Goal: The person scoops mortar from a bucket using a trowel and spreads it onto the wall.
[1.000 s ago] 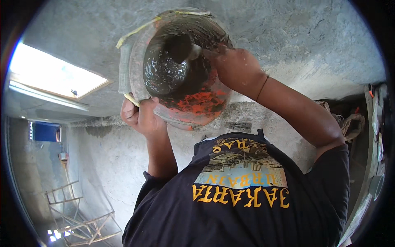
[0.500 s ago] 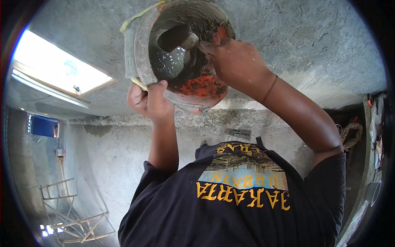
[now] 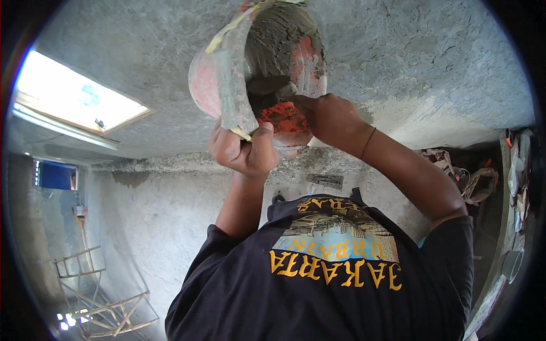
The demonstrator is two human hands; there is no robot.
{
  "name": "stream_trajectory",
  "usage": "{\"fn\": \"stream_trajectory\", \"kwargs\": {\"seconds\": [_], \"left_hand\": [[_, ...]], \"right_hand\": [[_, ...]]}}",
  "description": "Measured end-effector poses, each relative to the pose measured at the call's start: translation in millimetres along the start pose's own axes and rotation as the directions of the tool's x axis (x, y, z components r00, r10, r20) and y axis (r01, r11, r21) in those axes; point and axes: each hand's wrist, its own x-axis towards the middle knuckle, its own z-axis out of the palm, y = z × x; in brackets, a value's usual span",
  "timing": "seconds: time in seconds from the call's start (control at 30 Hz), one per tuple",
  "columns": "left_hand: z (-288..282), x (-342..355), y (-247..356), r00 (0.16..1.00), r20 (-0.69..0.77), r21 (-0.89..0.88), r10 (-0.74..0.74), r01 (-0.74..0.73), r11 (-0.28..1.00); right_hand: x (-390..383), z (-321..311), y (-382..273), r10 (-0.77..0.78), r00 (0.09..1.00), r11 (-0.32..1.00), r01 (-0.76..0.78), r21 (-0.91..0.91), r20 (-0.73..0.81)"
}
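A round red-orange bucket (image 3: 206, 85), smeared with grey mortar, is tilted in front of me with its mouth turned to the right. My left hand (image 3: 244, 149) grips the near end of its mortar-crusted rim, thumb over the edge and fingers beneath. Inside the mouth, my right hand (image 3: 335, 119) is closed on a tool that looks like a trowel (image 3: 270, 84), its dark blade pointing left. The fingers partly cover its handle. Wet grey mortar (image 3: 278, 34) coats the inner wall, and red patches show through lower down.
Rough grey cement surfaces surround me. A flat rectangular piece (image 3: 325, 181) lies near my chest. At left are a bright window opening (image 3: 79, 94), a blue panel (image 3: 57, 175) and a stick-built frame (image 3: 108, 315). Crumpled bags (image 3: 478, 184) and assorted items line the right edge.
The bucket has swung right and tipped further, so the shiny wet mix inside no longer shows. My left hand moved right with the rim; my right hand moved slightly toward me with the trowel.
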Motion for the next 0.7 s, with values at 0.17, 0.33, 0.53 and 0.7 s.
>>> {"fn": "stream_trajectory", "kwargs": {"seconds": [0.17, 0.33, 0.53, 0.7], "left_hand": [[-1, -7, 9, 0.990, 0.048, -0.015, -0.130, 0.131, 0.991], [3, -14, 4, 0.993, 0.005, -0.020, -0.115, 0.115, 0.993], [12, -7, 6, 0.995, -0.080, -0.091, -0.065, 0.058, 0.994], [12, -13, 2, 0.996, -0.076, -0.104, -0.051, 0.043, 0.994]], "right_hand": [[-23, -26, 11, 0.029, 0.996, 0.800, 0.029, 0.599, -0.087], [-28, -17, 10, -0.179, 0.984, 0.733, 0.142, 0.665, -0.013], [-14, -2, 14, -0.143, 0.990, 0.884, 0.127, 0.450, 0.002], [-2, 6, 27, -0.042, 0.999, 0.951, 0.047, 0.305, -0.023]]}}
